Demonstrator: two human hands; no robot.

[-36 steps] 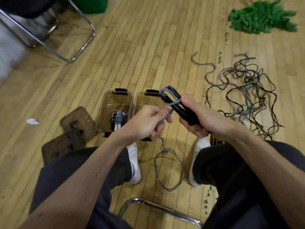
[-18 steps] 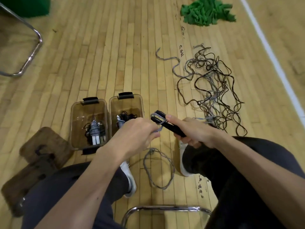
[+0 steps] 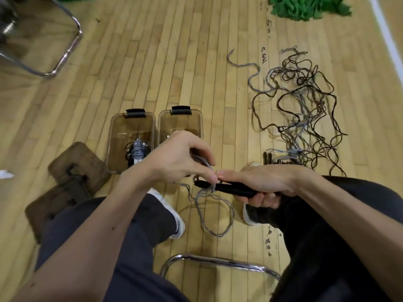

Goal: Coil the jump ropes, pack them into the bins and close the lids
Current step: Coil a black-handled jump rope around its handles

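Note:
My right hand (image 3: 261, 184) grips the black handles (image 3: 229, 188) of a jump rope, held level above the floor. My left hand (image 3: 181, 158) pinches the grey rope (image 3: 212, 186) where it loops around the handles' tip. The rest of that rope hangs in a loose loop (image 3: 218, 214) between my feet. Two open clear bins stand ahead: the left bin (image 3: 130, 125) holds a coiled rope (image 3: 137, 152), the right bin (image 3: 181, 120) is partly hidden by my left hand. Two brown lids (image 3: 76, 164) lie left of the bins.
A tangle of grey and dark jump ropes (image 3: 305, 110) lies on the wooden floor to the right, with dark handles (image 3: 269, 159) near my right foot. A green fringed pile (image 3: 305, 6) sits far right. Chrome chair frames stand at top left (image 3: 67, 51) and below me (image 3: 218, 261).
The handles have dropped from tilted up to nearly level. My left hand has shifted to the handles' tip, and a turn of grey rope now sits around it. The camera view has swung.

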